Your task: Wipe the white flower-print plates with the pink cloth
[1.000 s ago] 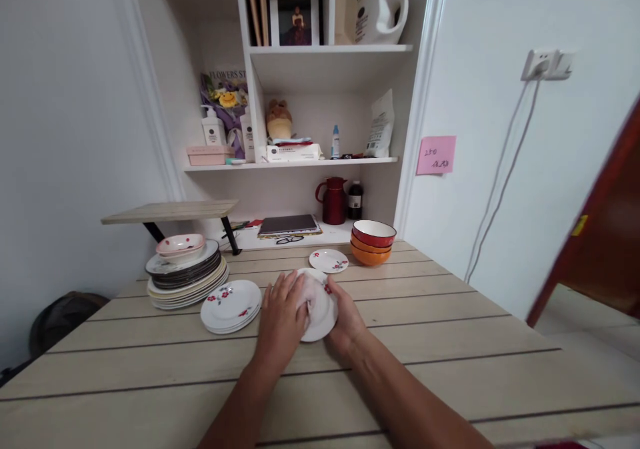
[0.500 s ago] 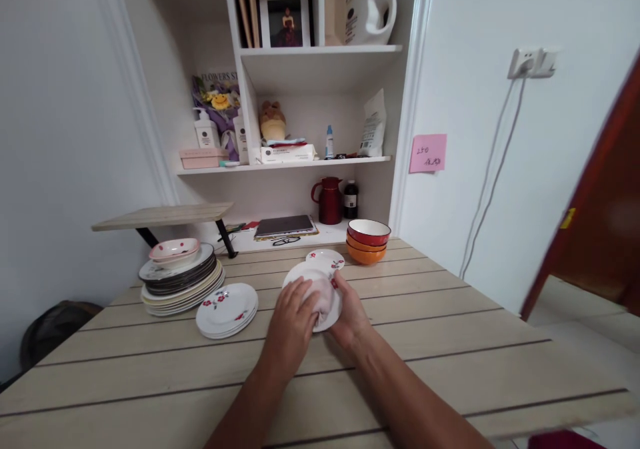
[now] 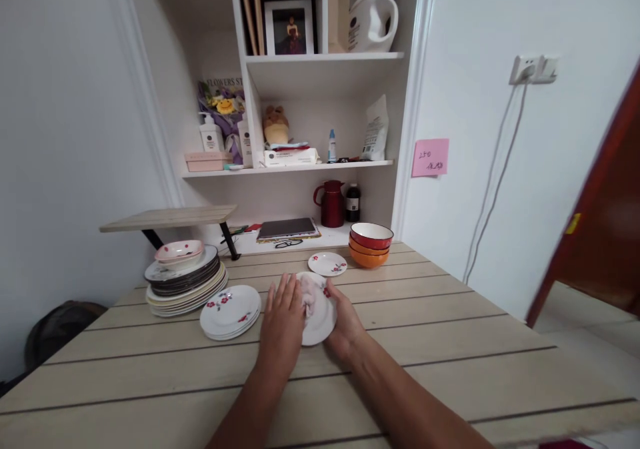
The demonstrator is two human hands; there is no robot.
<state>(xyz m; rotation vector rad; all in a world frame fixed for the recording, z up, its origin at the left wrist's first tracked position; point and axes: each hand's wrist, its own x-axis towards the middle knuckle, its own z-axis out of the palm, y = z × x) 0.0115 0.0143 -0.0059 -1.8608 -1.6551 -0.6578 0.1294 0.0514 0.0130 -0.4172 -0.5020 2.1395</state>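
A small white plate (image 3: 320, 319) with red flowers is tilted just above the wooden table (image 3: 450, 342). My right hand (image 3: 345, 322) grips its right rim from beneath. My left hand (image 3: 281, 319) lies with fingers stretched out over a pale pink cloth (image 3: 309, 295) pressed on the plate's face. A second small flowered plate (image 3: 327, 263) lies flat just beyond. To the left sits a short stack of white flowered plates (image 3: 231, 310).
A tall pile of mixed plates (image 3: 185, 282) topped by a pink dish (image 3: 179, 251) stands at the far left. Stacked red and orange bowls (image 3: 371, 243) sit at the back right. Shelves behind hold a red jug (image 3: 332, 203), bottles and a tablet (image 3: 286, 227).
My left hand slid with the cloth across the plate, up and back to the left. The plate shifted slightly with it. The camera swayed.
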